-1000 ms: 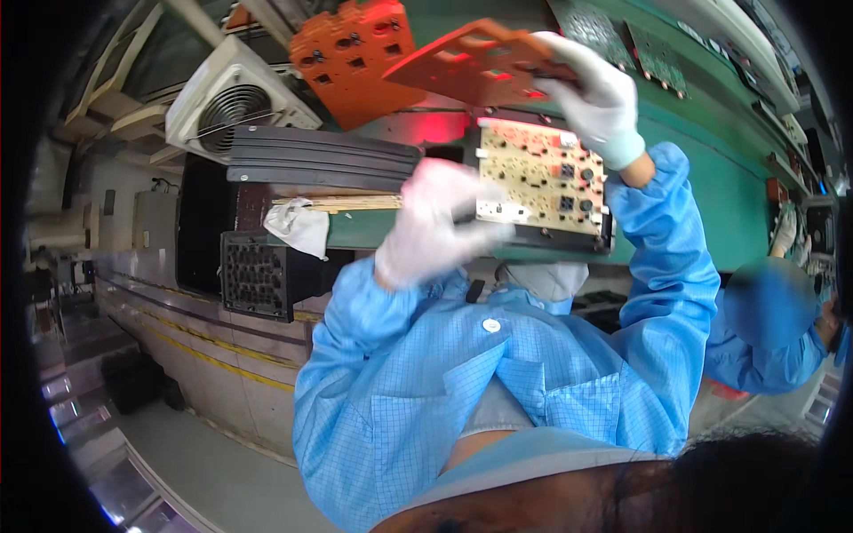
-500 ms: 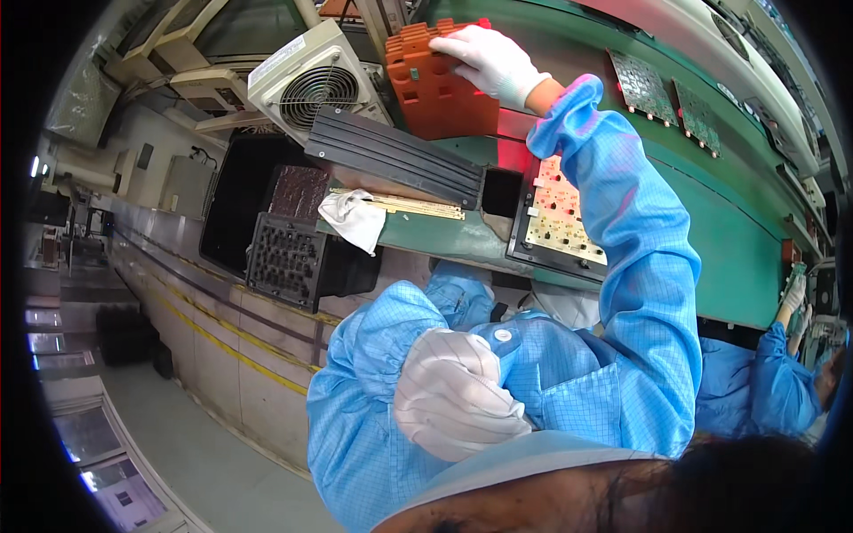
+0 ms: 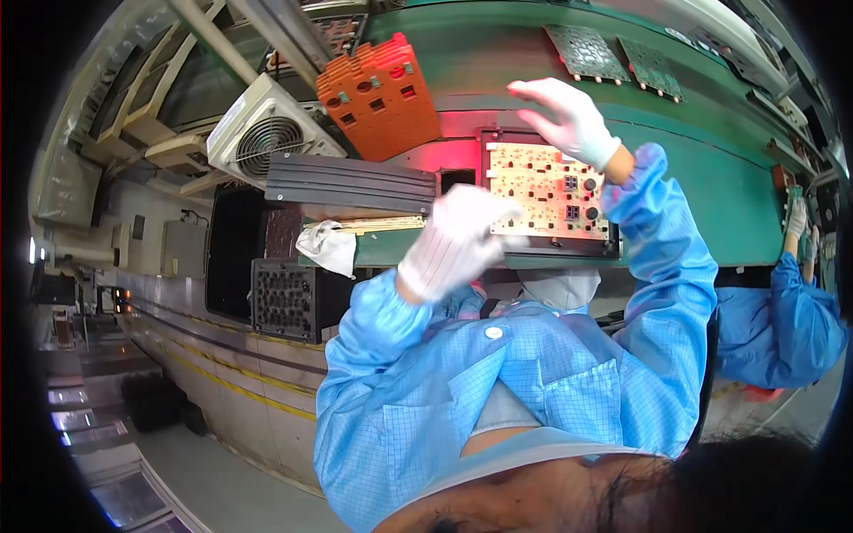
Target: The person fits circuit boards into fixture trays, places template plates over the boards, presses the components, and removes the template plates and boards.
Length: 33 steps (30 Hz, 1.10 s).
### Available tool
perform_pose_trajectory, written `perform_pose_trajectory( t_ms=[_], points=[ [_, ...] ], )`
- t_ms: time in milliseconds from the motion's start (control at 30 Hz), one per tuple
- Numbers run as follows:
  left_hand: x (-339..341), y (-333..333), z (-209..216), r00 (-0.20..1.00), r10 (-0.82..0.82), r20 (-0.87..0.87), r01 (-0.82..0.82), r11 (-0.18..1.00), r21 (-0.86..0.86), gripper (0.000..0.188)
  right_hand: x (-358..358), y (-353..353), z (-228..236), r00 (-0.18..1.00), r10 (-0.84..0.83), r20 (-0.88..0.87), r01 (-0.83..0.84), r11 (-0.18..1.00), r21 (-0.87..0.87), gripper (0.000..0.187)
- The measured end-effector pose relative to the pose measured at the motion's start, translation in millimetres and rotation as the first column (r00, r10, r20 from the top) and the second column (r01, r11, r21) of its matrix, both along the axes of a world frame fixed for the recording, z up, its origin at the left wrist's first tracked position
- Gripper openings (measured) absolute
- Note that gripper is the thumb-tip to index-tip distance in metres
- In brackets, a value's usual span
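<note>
A cream-coloured circuit board (image 3: 530, 194) with small black parts lies in a black frame (image 3: 569, 252) on the green bench. My right hand (image 3: 573, 123), in a white glove, is above the board's far right part. Its thumb and fingers are apart, with nothing visible between them. At the board's near left corner is my left hand (image 3: 455, 242), in a striped white glove. Motion smears its fingers, so their grip and any contact with the board cannot be made out. An orange slotted block (image 3: 382, 111) stands at the far left of the board, apart from both hands.
Left of the board lie a dark ribbed bar (image 3: 351, 183), thin yellowish strips (image 3: 386, 225) and a white cloth (image 3: 327, 249). Beyond them stands a fan unit (image 3: 267, 142); a black tray (image 3: 284, 298) sits nearer. Two green boards (image 3: 586, 53) rest far right. A co-worker (image 3: 777, 324) sits at right.
My right hand has left the orange block and moved right and nearer, over the board. My left hand has risen from my chest toward the board. The whole view has shifted.
</note>
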State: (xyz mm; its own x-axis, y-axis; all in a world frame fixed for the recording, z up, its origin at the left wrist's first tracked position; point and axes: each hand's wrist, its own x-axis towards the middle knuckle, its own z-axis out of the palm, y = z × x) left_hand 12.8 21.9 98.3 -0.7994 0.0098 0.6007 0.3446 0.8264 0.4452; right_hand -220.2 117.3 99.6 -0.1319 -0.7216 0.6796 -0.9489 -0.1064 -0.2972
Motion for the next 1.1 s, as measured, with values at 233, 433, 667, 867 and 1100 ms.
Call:
perform_pose_trajectory(
  t_ms=[233,433,667,867,1100],
  points=[
    [-46,-23,-91,0.898,0.335,0.284,-0.242,0.917,-0.318,0.014,93,154,73,0.978,-0.017,-0.206,0.000,0.997,-0.081,0.013],
    [-43,-21,-84,0.910,0.357,0.213,-0.296,0.916,-0.270,0.011,139,166,79,0.861,0.387,-0.329,-0.508,0.639,-0.577,0.007],
    [-45,-9,-68,0.900,0.107,0.424,-0.195,0.966,0.170,0.015,136,170,80,0.830,0.300,-0.470,-0.555,0.534,-0.638,0.009],
    [-39,-16,-87,0.852,0.046,0.521,-0.408,0.683,0.606,0.028,127,142,76,0.733,0.303,-0.608,-0.678,0.382,-0.627,0.012],
    [-54,-7,-87,0.904,0.201,0.378,-0.408,0.674,0.617,0.033,124,132,94,0.670,0.388,-0.633,-0.742,0.321,-0.589,0.011]
  ],
)
